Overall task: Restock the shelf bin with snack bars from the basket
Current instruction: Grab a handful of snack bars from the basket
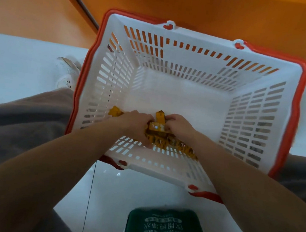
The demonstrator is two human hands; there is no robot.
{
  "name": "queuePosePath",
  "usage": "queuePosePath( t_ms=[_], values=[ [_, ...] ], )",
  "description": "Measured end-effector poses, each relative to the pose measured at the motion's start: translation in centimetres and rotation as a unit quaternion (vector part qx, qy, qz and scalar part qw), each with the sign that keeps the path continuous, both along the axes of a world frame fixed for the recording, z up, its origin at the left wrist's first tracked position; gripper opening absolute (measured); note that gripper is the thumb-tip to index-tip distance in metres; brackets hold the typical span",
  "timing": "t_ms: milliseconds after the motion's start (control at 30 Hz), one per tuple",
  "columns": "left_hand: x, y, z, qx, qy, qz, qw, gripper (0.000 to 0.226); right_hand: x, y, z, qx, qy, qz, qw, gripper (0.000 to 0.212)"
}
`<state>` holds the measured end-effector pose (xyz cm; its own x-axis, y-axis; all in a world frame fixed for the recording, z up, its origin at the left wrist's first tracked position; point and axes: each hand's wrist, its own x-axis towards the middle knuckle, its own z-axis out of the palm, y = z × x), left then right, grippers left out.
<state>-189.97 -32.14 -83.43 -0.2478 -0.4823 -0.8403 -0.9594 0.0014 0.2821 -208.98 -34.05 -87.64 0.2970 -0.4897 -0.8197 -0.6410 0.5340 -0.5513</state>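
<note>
A white slotted basket (188, 93) with a red rim stands on the pale floor in front of me. Several yellow-wrapped snack bars (166, 141) lie heaped at its near side, and one more bar (114, 110) pokes out to the left. Both my hands are down inside the basket. My left hand (135, 124) is closed over the left of the heap. My right hand (178, 125) grips bars on the right, with one bar (160, 116) sticking up between the hands. The shelf bin is not in view.
An orange wall or cabinet face (196, 6) rises behind the basket. A white shoe (68, 74) and grey trouser legs (17, 121) are at the left. A green-and-white water package (163, 229) lies near the bottom edge.
</note>
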Motion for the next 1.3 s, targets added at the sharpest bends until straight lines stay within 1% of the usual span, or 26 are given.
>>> queuePosePath(
  t_ms=[67,100,167,233,333,367,433,500,567,600,667,700,800,867,933,1033,1133,1200,1300],
  values=[
    [-0.1,0.2,-0.4,-0.024,-0.002,0.015,1.000,0.087,0.3,0.2,0.1,-0.006,0.002,0.016,1.000,0.030],
    [-0.2,0.2,-0.5,-0.032,0.000,0.028,0.999,0.080,0.4,0.4,0.1,-0.003,-0.004,0.023,1.000,0.037],
    [0.0,0.0,-0.6,-0.037,0.012,0.065,0.997,0.076,0.3,0.6,0.2,-0.006,-0.007,0.040,0.999,0.062],
    [0.4,-0.4,-0.5,-0.041,0.038,0.128,0.990,0.075,0.2,0.7,0.1,-0.049,0.041,0.068,0.996,0.076],
    [1.1,-0.8,-0.2,-0.080,0.079,0.238,0.965,0.065,0.2,0.2,0.2,-0.103,0.130,0.056,0.985,0.083],
    [1.2,-0.9,-0.1,-0.100,0.087,0.262,0.956,0.062,0.3,0.0,0.4,-0.119,0.143,0.054,0.981,0.081],
    [1.1,-0.9,-0.2,-0.127,0.095,0.278,0.947,0.057,0.5,-0.2,0.4,-0.141,0.139,0.048,0.979,0.073],
    [0.9,-0.9,-0.5,-0.124,0.099,0.281,0.946,0.057,0.9,-0.3,0.5,-0.148,0.119,0.037,0.981,0.063],
    [0.9,-1.0,-0.6,-0.106,0.103,0.287,0.946,0.066,1.1,-0.2,0.6,-0.136,0.098,0.044,0.985,0.060],
    [0.9,-1.1,-0.6,-0.097,0.105,0.283,0.948,0.074,1.2,-0.1,0.6,-0.124,0.091,0.058,0.986,0.062],
    [0.8,-1.1,-0.5,-0.093,0.104,0.259,0.956,0.089,1.1,0.2,0.6,-0.111,0.097,0.091,0.985,0.070],
    [0.7,-1.1,-0.6,-0.098,0.101,0.252,0.957,0.091,1.0,0.3,0.4,-0.111,0.101,0.097,0.984,0.067],
    [0.3,-1.1,-1.0,-0.119,0.091,0.265,0.953,0.084,0.7,0.4,-0.1,-0.117,0.087,0.049,0.988,0.039],
    [0.3,-1.0,-1.2,-0.126,0.086,0.286,0.946,0.079,0.5,0.5,-0.1,-0.109,0.068,0.015,0.992,0.033],
    [0.5,-1.1,-1.2,-0.133,0.084,0.322,0.934,0.076,0.4,0.4,-0.1,-0.097,0.049,0.004,0.994,0.032],
    [0.7,-1.6,-1.2,-0.130,0.096,0.401,0.901,0.077,0.8,0.3,0.3,-0.073,0.007,-0.034,0.997,0.033],
    [0.6,-1.7,-1.0,-0.105,0.108,0.453,0.878,0.076,1.3,0.3,0.4,-0.062,-0.055,-0.081,0.993,0.027],
    [0.7,-1.7,-0.9,-0.086,0.118,0.481,0.865,0.076,1.5,0.5,0.5,-0.052,-0.068,-0.107,0.991,0.024],
    [0.7,-2.0,-0.8,-0.085,0.132,0.509,0.847,0.073,1.4,0.6,0.4,-0.010,-0.070,-0.176,0.982,0.038]
  ],
)
